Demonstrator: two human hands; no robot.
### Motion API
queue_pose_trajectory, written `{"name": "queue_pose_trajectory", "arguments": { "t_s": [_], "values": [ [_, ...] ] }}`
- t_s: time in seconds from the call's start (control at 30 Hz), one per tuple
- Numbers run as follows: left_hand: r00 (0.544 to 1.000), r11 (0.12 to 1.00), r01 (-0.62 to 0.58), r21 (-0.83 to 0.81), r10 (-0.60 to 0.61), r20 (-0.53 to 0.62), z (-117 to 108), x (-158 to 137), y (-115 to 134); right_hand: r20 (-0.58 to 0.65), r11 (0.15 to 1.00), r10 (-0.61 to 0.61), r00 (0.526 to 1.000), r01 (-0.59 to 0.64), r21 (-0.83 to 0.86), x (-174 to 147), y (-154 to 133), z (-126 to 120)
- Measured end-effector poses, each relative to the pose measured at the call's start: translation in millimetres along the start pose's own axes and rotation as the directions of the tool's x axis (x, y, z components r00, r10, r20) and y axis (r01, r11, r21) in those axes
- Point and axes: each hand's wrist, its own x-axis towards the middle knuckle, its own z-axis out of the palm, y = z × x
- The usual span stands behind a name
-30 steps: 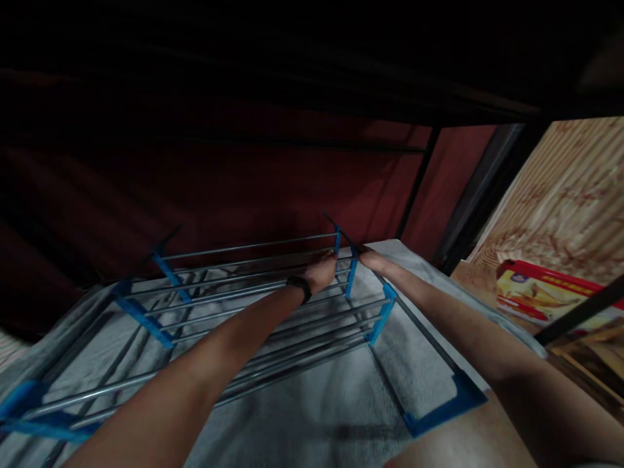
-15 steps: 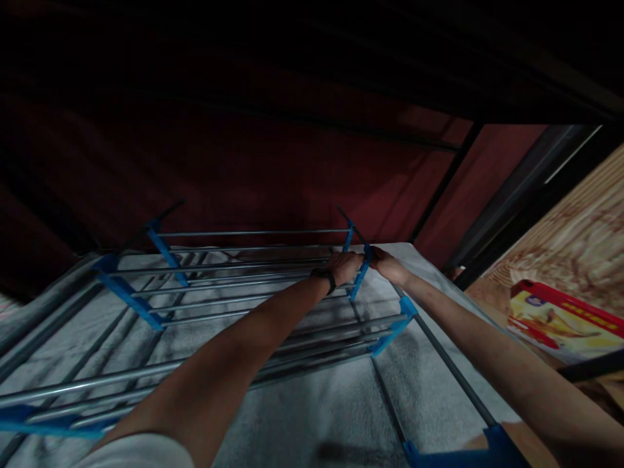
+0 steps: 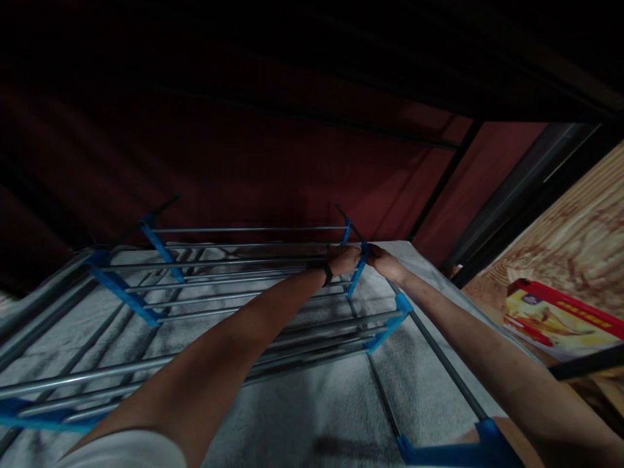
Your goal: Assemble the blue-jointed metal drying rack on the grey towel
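A shoe rack (image 3: 253,281) of grey metal tubes and blue plastic brackets lies across the bedding. My left hand (image 3: 344,260), with a dark band on its wrist, is closed around the rack near the inner side of a blue bracket (image 3: 357,273) at the far right. From the outer side, my right hand (image 3: 383,260) is closed at the same bracket, where it meets a dark tube. Its fingertips are partly hidden behind the bracket. Closer to me on the right are a second blue bracket (image 3: 390,322) and a larger blue end piece (image 3: 453,448).
Under the rack is a grey fleecy blanket (image 3: 302,416). A dark red wall (image 3: 253,162) stands behind it, with a dark metal post (image 3: 446,179) at the right. A red and yellow box (image 3: 560,315) lies beyond the blanket's right edge, by wood-patterned boarding (image 3: 589,227).
Both hands stay at the same bracket, with hardly any shift. The whole view has slid slightly, so the rack and the box appear a little farther left.
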Motion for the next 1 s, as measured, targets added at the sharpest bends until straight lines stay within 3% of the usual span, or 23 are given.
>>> {"name": "queue_pose_trajectory", "arguments": {
  "t_s": [0.43, 1.0],
  "values": [
    [0.998, 0.995, 0.062, -0.083, -0.060, 0.023, -1.0, 12.3, -3.4, -0.009, 0.999, -0.035, 0.999, 0.035, 0.003, -0.7, -2.9, -1.0],
    [0.994, 0.990, 0.107, -0.091, -0.107, -0.002, -7.1, 3.3, 4.6, -0.002, 0.999, -0.030, 1.000, 0.030, 0.015, -0.8, 2.2, 1.1]
  ]
}}
